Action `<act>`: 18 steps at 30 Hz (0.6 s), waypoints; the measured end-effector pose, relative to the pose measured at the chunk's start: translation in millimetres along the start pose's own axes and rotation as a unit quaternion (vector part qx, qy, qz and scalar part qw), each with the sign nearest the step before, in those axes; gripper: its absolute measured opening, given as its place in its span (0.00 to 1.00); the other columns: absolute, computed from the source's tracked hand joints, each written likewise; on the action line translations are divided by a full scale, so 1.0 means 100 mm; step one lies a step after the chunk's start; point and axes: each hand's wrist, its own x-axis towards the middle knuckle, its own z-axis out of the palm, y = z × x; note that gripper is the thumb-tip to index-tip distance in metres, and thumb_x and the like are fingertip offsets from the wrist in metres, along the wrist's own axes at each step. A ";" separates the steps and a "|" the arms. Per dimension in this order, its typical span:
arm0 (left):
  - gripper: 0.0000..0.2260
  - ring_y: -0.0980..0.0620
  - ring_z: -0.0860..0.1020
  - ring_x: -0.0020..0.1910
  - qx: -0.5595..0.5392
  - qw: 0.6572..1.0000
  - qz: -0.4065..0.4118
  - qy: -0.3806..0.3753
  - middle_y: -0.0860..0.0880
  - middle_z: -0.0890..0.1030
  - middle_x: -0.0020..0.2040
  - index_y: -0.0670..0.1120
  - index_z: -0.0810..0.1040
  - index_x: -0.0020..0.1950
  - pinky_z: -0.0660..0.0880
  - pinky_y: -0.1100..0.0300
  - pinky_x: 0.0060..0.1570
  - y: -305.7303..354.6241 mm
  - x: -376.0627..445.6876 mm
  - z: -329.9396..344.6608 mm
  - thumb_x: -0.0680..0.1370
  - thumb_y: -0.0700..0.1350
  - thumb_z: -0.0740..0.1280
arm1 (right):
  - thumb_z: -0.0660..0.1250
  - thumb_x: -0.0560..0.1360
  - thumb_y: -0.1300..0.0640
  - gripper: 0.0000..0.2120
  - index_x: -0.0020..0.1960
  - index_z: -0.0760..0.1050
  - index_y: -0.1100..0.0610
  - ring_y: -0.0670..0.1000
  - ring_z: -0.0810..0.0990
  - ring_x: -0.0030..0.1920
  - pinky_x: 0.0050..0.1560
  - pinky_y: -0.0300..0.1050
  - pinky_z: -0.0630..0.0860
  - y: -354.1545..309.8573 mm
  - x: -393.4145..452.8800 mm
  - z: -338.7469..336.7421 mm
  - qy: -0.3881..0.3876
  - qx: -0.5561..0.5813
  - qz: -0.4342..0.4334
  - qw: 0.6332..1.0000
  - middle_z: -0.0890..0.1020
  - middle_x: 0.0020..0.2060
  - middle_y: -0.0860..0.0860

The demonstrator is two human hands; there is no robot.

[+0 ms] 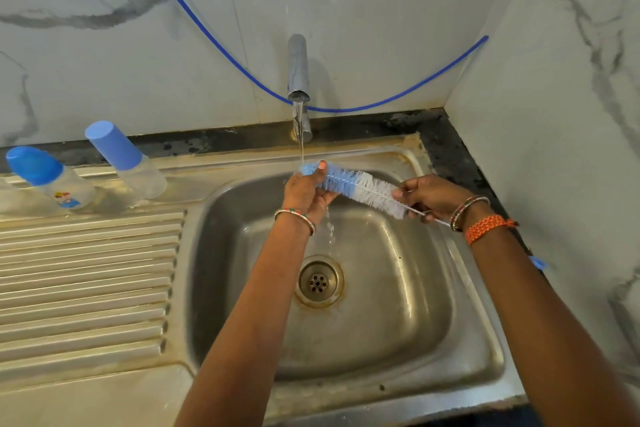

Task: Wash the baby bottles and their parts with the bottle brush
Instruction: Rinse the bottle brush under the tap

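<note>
We see the bottle brush (360, 188) held level over the sink (478, 340), under the tap (298, 80) stream | left hand (306, 192) curled round its blue bristle end at 12 o'clock of the drain (318, 282) | right hand (433, 196) pinching the wire handle at 2 o'clock | two capped baby bottles (52, 177) standing at 9 o'clock on the drainboard (86, 274).
</note>
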 end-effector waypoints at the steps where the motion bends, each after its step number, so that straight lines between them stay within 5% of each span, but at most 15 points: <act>1: 0.12 0.46 0.78 0.47 -0.004 1.000 0.009 -0.001 0.41 0.77 0.49 0.39 0.69 0.60 0.79 0.53 0.47 0.03 0.01 -0.04 0.78 0.36 0.65 | 0.66 0.77 0.60 0.09 0.54 0.78 0.65 0.41 0.73 0.22 0.22 0.36 0.63 -0.05 0.00 0.03 0.003 -0.001 -0.006 1.000 0.78 0.26 0.50; 4: 0.09 0.47 0.78 0.46 -0.021 0.999 0.035 -0.020 0.42 0.76 0.48 0.40 0.71 0.57 0.81 0.57 0.42 0.19 0.06 -0.22 0.78 0.35 0.63 | 0.66 0.77 0.60 0.08 0.53 0.79 0.62 0.42 0.71 0.22 0.22 0.36 0.63 -0.24 0.02 0.19 0.008 -0.026 -0.028 0.999 0.76 0.25 0.49; 7: 0.12 0.46 0.76 0.45 -0.090 0.995 0.040 -0.030 0.44 0.75 0.45 0.44 0.72 0.52 0.77 0.53 0.48 0.28 0.13 -0.29 0.77 0.30 0.55 | 0.65 0.77 0.61 0.07 0.53 0.80 0.60 0.44 0.70 0.25 0.23 0.37 0.61 -0.36 0.08 0.27 0.013 -0.031 -0.049 0.998 0.77 0.31 0.52; 13: 0.15 0.53 0.68 0.29 -0.180 0.983 0.026 -0.033 0.51 0.67 0.26 0.47 0.61 0.33 0.68 0.49 0.60 0.14 0.10 -0.05 0.57 0.28 0.47 | 0.66 0.76 0.61 0.07 0.53 0.79 0.58 0.44 0.70 0.25 0.23 0.36 0.62 -0.20 0.08 -0.01 0.019 -0.036 -0.025 0.999 0.79 0.35 0.53; 18: 0.11 0.52 0.70 0.33 -0.228 0.972 0.046 -0.036 0.50 0.71 0.31 0.46 0.67 0.37 0.72 0.56 0.45 0.15 0.04 0.01 0.63 0.31 0.53 | 0.66 0.77 0.61 0.07 0.53 0.79 0.59 0.45 0.70 0.26 0.23 0.37 0.62 -0.29 0.09 0.07 0.035 -0.040 -0.042 0.998 0.78 0.34 0.52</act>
